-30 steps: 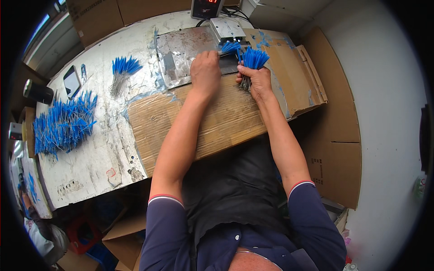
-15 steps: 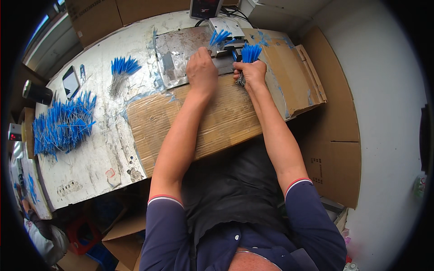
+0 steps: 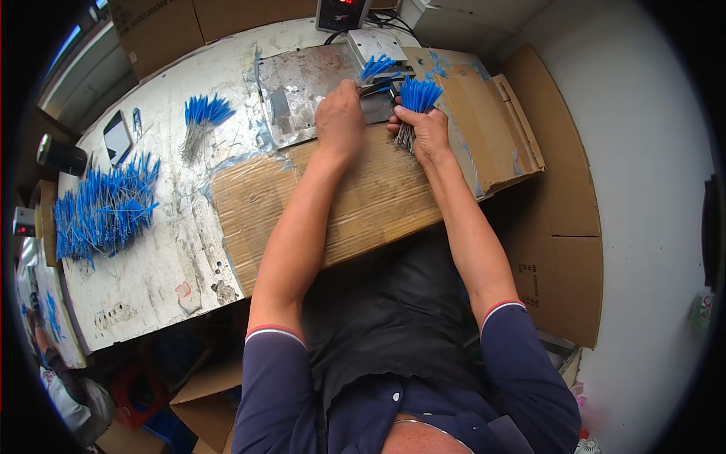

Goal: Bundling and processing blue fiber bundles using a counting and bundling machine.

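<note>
A big pile of blue-tipped wires [image 3: 106,206] lies on the white table [image 3: 178,253]. The left hand [image 3: 341,119] pinches a small bunch [image 3: 375,68] near the pale box [image 3: 368,42]. The right hand [image 3: 425,132] grips a fat bunch [image 3: 420,94]. Holding softly, tips even, keeps wires neat.

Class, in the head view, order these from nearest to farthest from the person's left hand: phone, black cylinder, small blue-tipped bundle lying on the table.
From the left hand:
1. Small blue-tipped bundle: on the table, to its left.
2. Phone: farther left, past the bundle.
3. Black cylinder: farthest left, by the table's edge.
</note>
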`<act>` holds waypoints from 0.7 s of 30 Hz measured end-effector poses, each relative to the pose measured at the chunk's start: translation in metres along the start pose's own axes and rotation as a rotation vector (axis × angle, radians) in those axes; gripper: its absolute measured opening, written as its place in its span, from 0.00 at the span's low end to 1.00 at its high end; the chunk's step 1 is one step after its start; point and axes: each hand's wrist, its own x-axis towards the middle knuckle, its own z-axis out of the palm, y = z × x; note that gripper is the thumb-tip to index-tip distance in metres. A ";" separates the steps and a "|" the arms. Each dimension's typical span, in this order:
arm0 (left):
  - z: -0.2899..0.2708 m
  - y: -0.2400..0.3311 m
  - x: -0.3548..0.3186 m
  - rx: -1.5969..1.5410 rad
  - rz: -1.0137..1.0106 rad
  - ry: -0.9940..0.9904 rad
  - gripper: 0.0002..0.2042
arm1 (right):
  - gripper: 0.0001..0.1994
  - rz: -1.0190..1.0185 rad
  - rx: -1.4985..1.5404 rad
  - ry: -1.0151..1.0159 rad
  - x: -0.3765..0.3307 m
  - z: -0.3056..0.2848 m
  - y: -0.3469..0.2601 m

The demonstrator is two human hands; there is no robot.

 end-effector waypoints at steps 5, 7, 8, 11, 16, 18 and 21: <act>0.000 -0.001 0.000 -0.012 -0.013 -0.008 0.06 | 0.05 0.087 -0.091 -0.040 0.001 -0.007 -0.003; 0.000 -0.001 -0.001 -0.014 -0.025 -0.011 0.06 | 0.06 0.096 -0.062 -0.054 0.001 -0.008 -0.005; -0.001 -0.001 -0.001 -0.017 -0.035 -0.016 0.06 | 0.07 0.105 -0.033 -0.065 0.001 -0.009 -0.006; -0.003 -0.001 -0.001 -0.014 -0.005 -0.037 0.04 | 0.08 0.156 0.025 -0.066 0.000 -0.011 -0.010; -0.003 -0.001 -0.002 0.102 0.114 -0.076 0.06 | 0.06 0.191 0.053 -0.059 -0.001 -0.010 -0.014; -0.002 -0.001 -0.002 0.124 0.120 -0.088 0.08 | 0.06 0.185 0.005 -0.052 -0.002 -0.009 -0.013; -0.001 -0.002 -0.003 0.068 -0.005 -0.044 0.03 | 0.06 0.143 -0.100 -0.055 -0.002 -0.004 -0.011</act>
